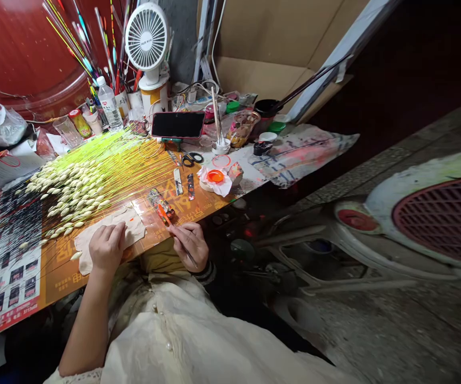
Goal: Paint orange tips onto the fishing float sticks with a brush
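Head view: two bare hands at the desk's (56, 290) near edge, the right (193, 247) pinching an orange-tipped tool (163, 214).
The tool slants toward eleven o'clock, its tip at a paint-smeared strip (155, 197); orange paint (215, 176) sits at one from that hand. The left (107, 245) curls downward on a cloth (135, 229); I can't tell whether it grips anything.

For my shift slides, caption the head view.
Right hand holding an orange-tipped brush at the table, left hand on a pale cloth.
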### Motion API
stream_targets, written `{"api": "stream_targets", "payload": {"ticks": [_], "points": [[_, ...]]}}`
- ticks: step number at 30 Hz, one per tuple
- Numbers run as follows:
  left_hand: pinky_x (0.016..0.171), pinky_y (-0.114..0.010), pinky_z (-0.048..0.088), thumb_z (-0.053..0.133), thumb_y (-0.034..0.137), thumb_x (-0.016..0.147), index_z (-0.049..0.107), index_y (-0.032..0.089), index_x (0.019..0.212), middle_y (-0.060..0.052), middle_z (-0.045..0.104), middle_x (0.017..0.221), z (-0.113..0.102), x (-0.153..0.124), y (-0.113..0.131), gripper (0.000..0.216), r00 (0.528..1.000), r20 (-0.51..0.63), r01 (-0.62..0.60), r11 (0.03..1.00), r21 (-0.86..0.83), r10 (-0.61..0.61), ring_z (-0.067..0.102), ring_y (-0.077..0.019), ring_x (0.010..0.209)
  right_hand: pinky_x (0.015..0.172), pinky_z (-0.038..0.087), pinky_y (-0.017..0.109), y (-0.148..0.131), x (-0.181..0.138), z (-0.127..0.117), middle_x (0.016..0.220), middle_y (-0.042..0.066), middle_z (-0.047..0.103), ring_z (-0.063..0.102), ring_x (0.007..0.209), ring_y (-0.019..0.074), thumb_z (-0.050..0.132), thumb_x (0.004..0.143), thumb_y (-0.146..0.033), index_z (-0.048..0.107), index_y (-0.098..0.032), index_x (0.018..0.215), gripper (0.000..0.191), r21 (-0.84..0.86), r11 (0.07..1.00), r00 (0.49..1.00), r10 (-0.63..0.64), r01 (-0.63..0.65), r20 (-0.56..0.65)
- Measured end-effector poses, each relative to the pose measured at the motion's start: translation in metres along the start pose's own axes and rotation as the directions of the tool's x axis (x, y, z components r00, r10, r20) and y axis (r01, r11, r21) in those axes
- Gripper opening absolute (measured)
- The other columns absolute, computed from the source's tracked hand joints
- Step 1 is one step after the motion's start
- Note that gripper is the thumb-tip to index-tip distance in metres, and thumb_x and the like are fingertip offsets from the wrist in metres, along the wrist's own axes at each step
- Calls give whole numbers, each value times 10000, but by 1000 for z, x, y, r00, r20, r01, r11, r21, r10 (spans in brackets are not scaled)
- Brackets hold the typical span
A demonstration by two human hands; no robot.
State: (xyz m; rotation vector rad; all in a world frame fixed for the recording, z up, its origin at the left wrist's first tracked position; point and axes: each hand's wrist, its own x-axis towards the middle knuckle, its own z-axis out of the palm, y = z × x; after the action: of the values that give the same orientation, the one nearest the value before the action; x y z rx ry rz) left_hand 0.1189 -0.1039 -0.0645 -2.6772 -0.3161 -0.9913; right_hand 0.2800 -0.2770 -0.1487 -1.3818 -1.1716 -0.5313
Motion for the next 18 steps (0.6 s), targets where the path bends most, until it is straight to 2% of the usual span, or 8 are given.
{"api": "stream_targets", "payload": {"ticks": [11, 18], "points": [[704, -306, 444, 557, 221, 945, 649, 215, 1104, -48, 713, 835, 2, -4, 0, 184, 998, 29, 51, 997, -54, -50, 628, -165, 724, 842, 526, 417, 1, -2, 0, 1090, 66, 727, 589, 939, 204, 543, 916, -123, 477, -251, 1439, 543, -8, 1000, 1000, 10, -10, 24], [700, -308, 431, 573, 210, 936, 651, 200, 1082, -47, 703, 815, 1, -4, 0, 165, 998, 32, 47, 998, -36, -46, 608, -168, 723, 840, 520, 437, -7, -2, 0, 1045, 69, 730, 583, 924, 212, 568, 889, -112, 519, -240, 1401, 530, 27, 997, 995, -69, 67, 69]]}}
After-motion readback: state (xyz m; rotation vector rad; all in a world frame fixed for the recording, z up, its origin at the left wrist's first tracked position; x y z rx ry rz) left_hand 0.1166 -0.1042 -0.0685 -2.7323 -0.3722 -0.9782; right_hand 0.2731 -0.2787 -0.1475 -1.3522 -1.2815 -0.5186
